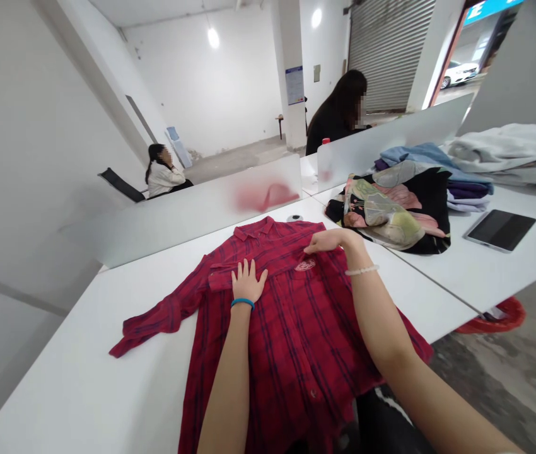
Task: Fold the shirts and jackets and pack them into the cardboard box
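Note:
A red plaid shirt is spread front side up on the white table, its collar toward the far edge and its hem hanging over the near edge. One sleeve stretches out to the left. The other appears laid across the chest, its cuff near my left hand. My left hand, with a blue band at the wrist, rests flat on the shirt with fingers spread. With thumb and fingers pinched together, my right hand grips the shirt's fabric just above a pale printed emblem.
A frosted divider runs along the table's far side. To the right lie a floral garment, a stack of folded clothes and a tablet. A red bin stands below. Two people sit beyond the divider.

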`<state>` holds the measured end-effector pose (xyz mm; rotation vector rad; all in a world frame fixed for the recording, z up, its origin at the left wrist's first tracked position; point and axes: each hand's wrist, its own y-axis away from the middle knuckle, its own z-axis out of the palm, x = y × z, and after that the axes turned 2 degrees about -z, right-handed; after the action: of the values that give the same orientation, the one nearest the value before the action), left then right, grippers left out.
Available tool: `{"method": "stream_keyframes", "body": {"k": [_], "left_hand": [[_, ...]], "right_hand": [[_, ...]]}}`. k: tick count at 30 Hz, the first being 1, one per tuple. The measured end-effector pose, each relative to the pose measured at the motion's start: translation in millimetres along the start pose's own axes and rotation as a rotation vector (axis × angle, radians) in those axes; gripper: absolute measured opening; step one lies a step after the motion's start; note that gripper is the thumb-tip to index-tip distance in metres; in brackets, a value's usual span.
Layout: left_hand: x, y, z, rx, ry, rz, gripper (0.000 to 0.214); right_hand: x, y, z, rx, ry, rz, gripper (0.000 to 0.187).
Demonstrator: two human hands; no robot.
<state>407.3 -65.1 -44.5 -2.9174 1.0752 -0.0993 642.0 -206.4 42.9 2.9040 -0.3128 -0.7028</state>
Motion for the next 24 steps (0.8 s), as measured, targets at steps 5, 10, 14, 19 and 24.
{"method": "stream_keyframes", "body": {"k": [5, 10, 14, 19, 24], "left_hand": [[-0.8, 0.0, 2.2, 0.022, -0.018, 0.011, 0.069], [-2.5, -1.3, 3.9, 0.032, -0.02, 0.015, 0.068], [-4.3, -2.3, 2.9, 0.018, 0.015, 0.013, 0.068], [-6.0, -2.3, 3.7, 0.02, 0.122, 0.001, 0.067], [-13.5, -9.9, -6.0, 0.003, 0.464, 0.01, 0.052]], "right_hand": [[-29.4, -20.1, 2.6, 0.067, -0.077, -0.222, 0.047], [-19.7, -58.4, 61.3, 0.336, 0.142, 0.077, 0.058], [8.1, -65.3, 84.9, 0.268, 0.189, 0.193, 0.058], [40.0, -52.8, 78.1, 0.389, 0.134, 0.486, 0.059], [28.9, -53.8, 70.4, 0.488, 0.157, 0.484, 0.057]]}}
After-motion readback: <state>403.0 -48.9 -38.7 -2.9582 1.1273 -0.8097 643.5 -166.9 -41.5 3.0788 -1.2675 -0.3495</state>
